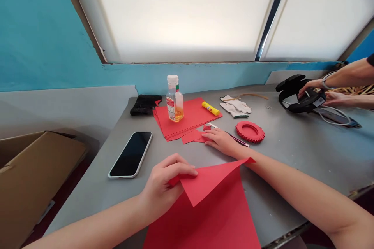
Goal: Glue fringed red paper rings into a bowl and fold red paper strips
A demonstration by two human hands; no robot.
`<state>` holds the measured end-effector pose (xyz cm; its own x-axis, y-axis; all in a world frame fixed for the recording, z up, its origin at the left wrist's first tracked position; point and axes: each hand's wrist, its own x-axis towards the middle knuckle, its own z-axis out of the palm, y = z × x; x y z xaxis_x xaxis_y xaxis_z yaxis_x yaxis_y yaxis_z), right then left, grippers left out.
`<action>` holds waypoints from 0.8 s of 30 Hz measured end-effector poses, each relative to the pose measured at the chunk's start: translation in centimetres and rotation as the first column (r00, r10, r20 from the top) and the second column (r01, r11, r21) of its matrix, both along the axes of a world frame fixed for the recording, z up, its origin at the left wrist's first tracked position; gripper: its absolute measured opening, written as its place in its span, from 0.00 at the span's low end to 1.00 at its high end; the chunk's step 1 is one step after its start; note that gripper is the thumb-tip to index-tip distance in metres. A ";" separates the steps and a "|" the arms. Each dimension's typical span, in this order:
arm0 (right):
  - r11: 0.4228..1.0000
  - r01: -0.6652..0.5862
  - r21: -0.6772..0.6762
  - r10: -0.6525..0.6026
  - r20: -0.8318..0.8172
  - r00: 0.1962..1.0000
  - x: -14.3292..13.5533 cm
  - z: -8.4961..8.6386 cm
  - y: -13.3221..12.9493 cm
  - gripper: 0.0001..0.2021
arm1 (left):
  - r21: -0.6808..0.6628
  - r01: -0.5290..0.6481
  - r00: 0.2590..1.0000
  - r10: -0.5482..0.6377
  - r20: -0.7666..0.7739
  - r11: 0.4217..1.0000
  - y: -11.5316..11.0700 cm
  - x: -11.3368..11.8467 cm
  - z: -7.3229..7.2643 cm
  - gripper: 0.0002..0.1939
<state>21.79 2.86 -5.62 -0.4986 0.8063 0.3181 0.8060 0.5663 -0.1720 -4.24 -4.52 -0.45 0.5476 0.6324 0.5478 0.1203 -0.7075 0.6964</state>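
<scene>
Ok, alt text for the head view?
A person's left hand pinches a folded-over red paper sheet while the right hand lies over red paper pieces; yellow glue stick, capped bottle and smartphone share the gray table.

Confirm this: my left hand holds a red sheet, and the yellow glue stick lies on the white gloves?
No: the head view shows the yellow glue stick on the stacked red paper, not the gloves. Your left hand does hold a red sheet.

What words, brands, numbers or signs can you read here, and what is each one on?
No text is legible.
Bottle: print on its red-and-white label, too small to read.
Yellow glue stick: markings, too small.
Black device: white label, too small.
</scene>
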 end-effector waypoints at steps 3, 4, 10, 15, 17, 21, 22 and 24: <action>1.000 0.014 -0.018 -0.014 -0.036 0.999 -0.6 0.3 0.3 0.17 | -0.036 -0.039 0.999 0.040 0.004 0.999 0.7 -0.3 0.2 0.14; 1.000 0.002 -0.028 -0.003 -0.064 0.998 -0.6 0.5 0.2 0.17 | -0.078 -0.073 0.997 0.074 0.009 0.994 1.1 -0.4 0.2 0.13; 0.920 0.191 -0.341 -0.355 -0.522 0.776 2.1 4.1 -1.4 0.22 | -0.693 -0.133 0.926 0.338 0.168 0.708 3.7 -0.4 -0.1 0.07; 0.929 0.180 -0.323 -0.340 -0.555 0.759 2.5 7.8 -1.7 0.22 | -0.820 0.005 0.857 0.420 0.299 0.572 4.7 0.1 -1.4 0.11; 0.938 0.175 -0.300 -0.292 -0.411 0.864 0.7 8.5 -1.4 0.21 | -0.830 -0.003 0.835 0.458 0.306 0.558 4.7 0.5 -1.9 0.12; 0.951 0.130 -0.281 -0.184 -0.177 0.967 -3.9 8.0 -0.4 0.22 | -0.844 -0.044 0.819 0.503 0.277 0.535 4.3 1.7 -2.6 0.12; 0.950 0.136 -0.281 -0.178 -0.130 0.976 -4.6 7.7 -0.2 0.16 | -0.845 -0.050 0.830 0.492 0.261 0.533 4.2 1.9 -2.7 0.13; 0.957 0.149 -0.247 -0.163 -0.038 0.986 -5.5 7.1 -0.1 0.06 | -0.835 -0.092 0.877 0.441 0.190 0.543 4.1 1.7 -2.7 0.15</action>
